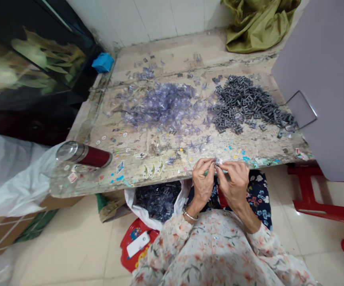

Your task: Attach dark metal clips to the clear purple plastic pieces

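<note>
My left hand (203,180) and my right hand (234,180) meet at the table's front edge. Between their pinched fingertips is a small dark grey plastic piece (217,163), mostly covered by the fingers. Ahead and to the right lies a heap of dark grey plastic pieces (246,101). Left of that heap spreads a loose pile of clear, purplish plastic pieces (166,103). Below the table edge, left of my left hand, a white sack (130,200) holds many dark and bluish plastic pieces (160,200).
A red thermos (96,155) lies on the worn table (148,167) at the left. A grey-lilac panel with a metal handle (323,87) stands at the right. Red stools (305,188) are beyond it. A white phone (138,244) rests on a red stool. Olive cloth (258,28) lies at the back.
</note>
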Available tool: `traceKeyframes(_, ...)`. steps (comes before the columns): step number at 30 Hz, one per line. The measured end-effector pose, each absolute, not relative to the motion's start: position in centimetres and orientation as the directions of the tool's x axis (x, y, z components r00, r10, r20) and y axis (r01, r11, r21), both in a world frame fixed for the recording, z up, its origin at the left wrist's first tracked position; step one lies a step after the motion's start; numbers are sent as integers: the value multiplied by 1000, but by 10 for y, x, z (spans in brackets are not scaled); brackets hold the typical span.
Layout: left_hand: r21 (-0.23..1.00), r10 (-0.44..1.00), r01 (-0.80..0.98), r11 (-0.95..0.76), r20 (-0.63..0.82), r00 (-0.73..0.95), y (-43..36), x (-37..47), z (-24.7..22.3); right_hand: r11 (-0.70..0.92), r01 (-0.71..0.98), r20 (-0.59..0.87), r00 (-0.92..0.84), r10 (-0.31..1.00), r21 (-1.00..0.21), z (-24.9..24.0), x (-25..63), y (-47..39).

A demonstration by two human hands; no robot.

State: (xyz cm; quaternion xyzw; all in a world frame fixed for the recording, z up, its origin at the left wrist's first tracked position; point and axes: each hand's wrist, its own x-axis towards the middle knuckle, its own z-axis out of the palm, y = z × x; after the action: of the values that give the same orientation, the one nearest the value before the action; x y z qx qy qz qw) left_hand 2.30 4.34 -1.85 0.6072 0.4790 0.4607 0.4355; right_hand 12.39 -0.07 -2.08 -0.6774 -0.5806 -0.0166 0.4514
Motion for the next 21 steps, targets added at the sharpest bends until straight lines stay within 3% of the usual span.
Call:
traceKeyframes(5, 950, 972, 224, -215, 186, 144, 44, 20, -19, 54, 598, 379, 433, 818, -799, -18, 129, 3)
traceKeyframes(9, 945, 963, 226, -238, 200, 180, 44, 19, -19, 57, 477, 264, 381, 886, -877, -18, 136, 6)
traceKeyframes(21, 909, 936, 263, -322, 264, 234, 45, 16, -20, 104, 493, 319, 375, 870, -864, -16, 134, 7)
